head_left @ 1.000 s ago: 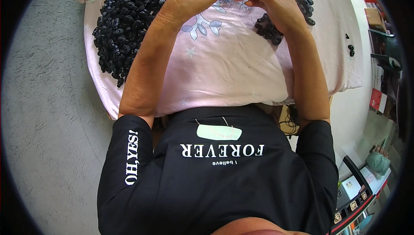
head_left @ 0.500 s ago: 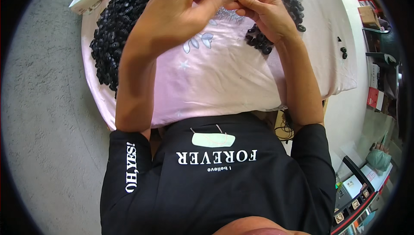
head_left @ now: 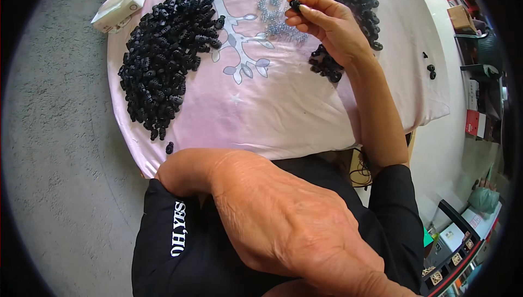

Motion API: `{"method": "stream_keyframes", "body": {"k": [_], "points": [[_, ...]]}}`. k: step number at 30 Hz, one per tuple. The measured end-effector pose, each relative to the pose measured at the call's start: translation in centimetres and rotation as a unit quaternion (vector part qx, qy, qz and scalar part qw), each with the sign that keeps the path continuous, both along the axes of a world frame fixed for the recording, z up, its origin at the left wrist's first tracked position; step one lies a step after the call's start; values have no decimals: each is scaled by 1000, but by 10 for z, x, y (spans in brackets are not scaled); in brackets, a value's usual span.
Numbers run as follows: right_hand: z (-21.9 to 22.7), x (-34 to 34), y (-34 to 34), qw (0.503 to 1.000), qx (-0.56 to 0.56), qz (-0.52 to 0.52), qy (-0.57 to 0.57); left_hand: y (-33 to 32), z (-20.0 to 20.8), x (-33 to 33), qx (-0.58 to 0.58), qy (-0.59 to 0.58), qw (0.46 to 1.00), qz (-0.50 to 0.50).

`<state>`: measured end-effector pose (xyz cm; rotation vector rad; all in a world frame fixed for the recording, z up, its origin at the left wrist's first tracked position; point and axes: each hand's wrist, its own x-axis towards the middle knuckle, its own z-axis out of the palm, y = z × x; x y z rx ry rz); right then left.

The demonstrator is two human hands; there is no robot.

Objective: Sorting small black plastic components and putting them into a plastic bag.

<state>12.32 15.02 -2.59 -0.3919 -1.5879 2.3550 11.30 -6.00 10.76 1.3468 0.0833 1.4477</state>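
Left hand (head_left: 283,226): close to lens, fingers cut off, grip unreadable. Right hand (head_left: 327,25): fingertips pinching black part (head_left: 295,6), above springs (head_left: 278,16).

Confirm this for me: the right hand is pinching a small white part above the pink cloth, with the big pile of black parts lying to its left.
Not quite. The head view shows the right hand pinching a small black part, not a white one. The rest holds: it is above the pink cloth, and the big pile of black parts lies to its left.
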Motion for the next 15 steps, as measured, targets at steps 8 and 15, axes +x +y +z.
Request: {"method": "stream_keyframes", "body": {"k": [8, 15], "points": [[-11, -2, 3, 999, -44, -6, -19, -6, 2, -1, -5, -16, 998, -54], [-27, 4, 31, 998, -29, -16, -45, 6, 9, 19, 67, 56, 993, 81]]}}
